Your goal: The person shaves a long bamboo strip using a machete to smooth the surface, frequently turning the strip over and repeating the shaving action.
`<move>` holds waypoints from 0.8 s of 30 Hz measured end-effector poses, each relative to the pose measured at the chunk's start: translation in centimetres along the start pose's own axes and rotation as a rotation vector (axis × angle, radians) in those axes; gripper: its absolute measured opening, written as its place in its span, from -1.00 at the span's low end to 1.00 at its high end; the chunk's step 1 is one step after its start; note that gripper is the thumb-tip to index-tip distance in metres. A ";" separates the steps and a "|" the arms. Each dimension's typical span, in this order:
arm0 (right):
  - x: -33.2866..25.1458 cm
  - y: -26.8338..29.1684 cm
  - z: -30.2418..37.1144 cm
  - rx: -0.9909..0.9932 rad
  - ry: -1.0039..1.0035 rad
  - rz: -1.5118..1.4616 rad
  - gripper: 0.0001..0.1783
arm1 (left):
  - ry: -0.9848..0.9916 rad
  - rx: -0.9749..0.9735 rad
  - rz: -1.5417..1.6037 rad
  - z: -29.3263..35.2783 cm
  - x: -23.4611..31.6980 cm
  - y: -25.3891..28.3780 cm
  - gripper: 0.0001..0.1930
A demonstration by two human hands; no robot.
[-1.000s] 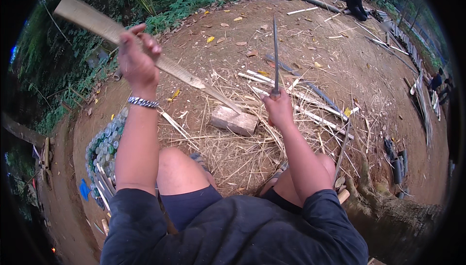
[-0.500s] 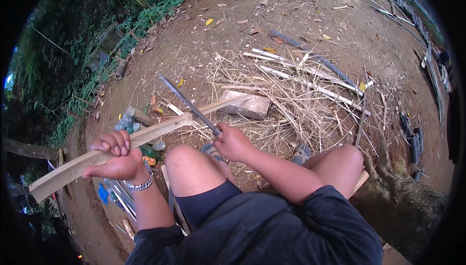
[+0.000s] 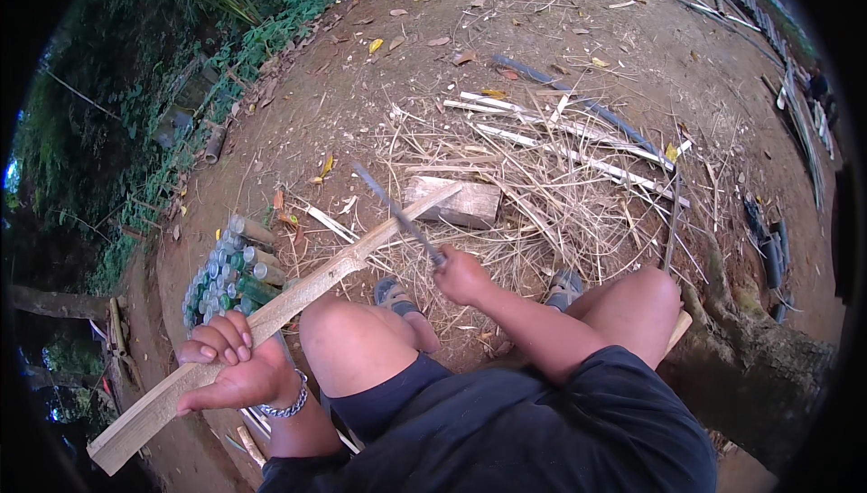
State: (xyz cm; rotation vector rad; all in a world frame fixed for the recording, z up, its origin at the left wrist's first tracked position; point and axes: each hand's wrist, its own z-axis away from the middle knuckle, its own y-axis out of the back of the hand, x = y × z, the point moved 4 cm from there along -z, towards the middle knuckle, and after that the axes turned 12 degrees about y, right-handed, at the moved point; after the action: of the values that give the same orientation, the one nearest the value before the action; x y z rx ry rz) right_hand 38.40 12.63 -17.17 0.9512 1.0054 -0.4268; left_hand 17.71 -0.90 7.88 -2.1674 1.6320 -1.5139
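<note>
My left hand (image 3: 233, 362) is closed around a long pale wooden strip (image 3: 312, 285), fingers over its top and thumb along its near side. The strip slants up to the right, broad at the near left end and narrower at the far end. Its far tip lies against a short wooden block (image 3: 468, 204) on the ground. My right hand (image 3: 462, 276) grips a long narrow knife (image 3: 395, 209) by its handle. The blade points up and left and crosses over the thin part of the strip. Whether its edge touches the wood I cannot tell.
Thin shavings (image 3: 542, 222) cover the ground around the block. Behind lie pale split strips (image 3: 578, 161) and a grey pipe (image 3: 587, 106). Several bottles (image 3: 226, 272) are stacked left of my knees. A thick tree root (image 3: 750, 362) is at the right, green plants (image 3: 262, 41) far left.
The strip and my left hand have shifted right and nearer to me. My right hand has moved right and slightly down, taking the knife farther along the strip. More bottles show.
</note>
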 end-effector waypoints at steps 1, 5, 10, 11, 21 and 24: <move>1.5 0.9 0.0 -0.001 -0.005 0.030 -0.69 | 0.000 0.010 -0.006 0.1 0.0 0.1 -0.27; -1.0 0.6 0.3 -0.061 0.151 0.070 -0.75 | -0.013 -0.145 0.004 0.8 1.1 1.2 -0.30; 5.2 0.4 -2.2 0.052 0.095 0.085 -0.74 | 0.031 -0.069 0.005 -0.1 0.1 0.1 -0.30; 7.7 1.1 -2.8 0.099 0.006 0.080 -0.74 | 0.038 -0.085 -0.002 0.1 0.2 0.3 -0.30; 9.0 1.3 -4.1 0.022 -0.115 0.019 -0.68 | 0.019 -0.002 -0.026 -1.5 -0.2 -0.7 -0.31; 5.7 1.3 -4.5 -0.004 -0.029 0.039 -0.66 | 0.003 -0.044 -0.024 -2.0 0.0 0.0 -0.32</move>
State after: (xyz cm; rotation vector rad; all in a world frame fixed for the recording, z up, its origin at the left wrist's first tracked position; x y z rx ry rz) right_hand 39.85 17.66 -22.36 0.9574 0.9600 -0.4053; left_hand 16.31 0.04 8.97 -2.2155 1.6626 -1.5021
